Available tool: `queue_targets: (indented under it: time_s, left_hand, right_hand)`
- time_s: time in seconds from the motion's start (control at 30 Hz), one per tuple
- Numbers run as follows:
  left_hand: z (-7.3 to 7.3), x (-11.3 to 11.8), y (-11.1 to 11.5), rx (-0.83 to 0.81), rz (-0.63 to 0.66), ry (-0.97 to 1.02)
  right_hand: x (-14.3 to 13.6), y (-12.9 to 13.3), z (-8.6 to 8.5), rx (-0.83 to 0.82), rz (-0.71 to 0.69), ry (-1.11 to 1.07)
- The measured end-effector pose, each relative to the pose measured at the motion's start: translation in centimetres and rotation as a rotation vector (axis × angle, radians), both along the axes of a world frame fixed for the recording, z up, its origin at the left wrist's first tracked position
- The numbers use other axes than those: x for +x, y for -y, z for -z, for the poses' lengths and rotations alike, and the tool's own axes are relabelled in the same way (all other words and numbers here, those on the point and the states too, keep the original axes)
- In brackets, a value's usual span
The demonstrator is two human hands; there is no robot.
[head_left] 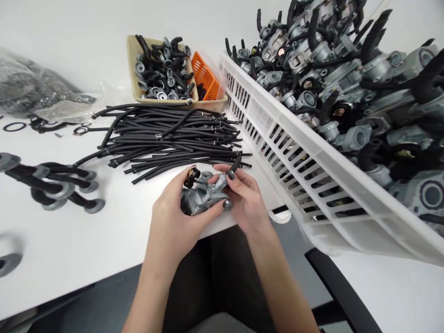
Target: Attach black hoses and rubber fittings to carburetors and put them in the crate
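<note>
Near the table's front edge, a grey metal carburetor-like part (204, 196) is held between both hands. My left hand (173, 212) wraps round its left side, with the thumb along its lower front. At its upper right, my right hand (245, 196) has its fingers closed round a short black rubber elbow (235, 167) fitted on the part. A black and brass fitting (193, 175) sticks up beside my left fingertips. Just beyond the hands lies a wide pile of black hoses (173, 134), some with small metal clips.
A white slatted crate (294, 134) heaped with similar metal parts stands on the right. Behind the hoses are a cream bin (133, 69) of capped elbows and an orange basket (204, 76). More elbows (52, 185) and a plastic bag (31, 88) are on the left.
</note>
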State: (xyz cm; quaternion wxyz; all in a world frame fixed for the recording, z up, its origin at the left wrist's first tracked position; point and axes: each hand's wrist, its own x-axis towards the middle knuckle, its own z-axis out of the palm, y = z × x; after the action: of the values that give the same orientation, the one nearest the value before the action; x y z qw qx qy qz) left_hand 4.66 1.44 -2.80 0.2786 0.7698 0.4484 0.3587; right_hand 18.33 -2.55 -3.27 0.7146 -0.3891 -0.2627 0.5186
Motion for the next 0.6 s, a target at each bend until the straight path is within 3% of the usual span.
queue_targets:
  time_s: [0.6]
  left_hand:
    - [-0.16,0.1,0.1,-0.003,0.004,-0.007]
  right_hand:
    - [-0.27,-0.32,0.37,-0.001,0.064,0.08]
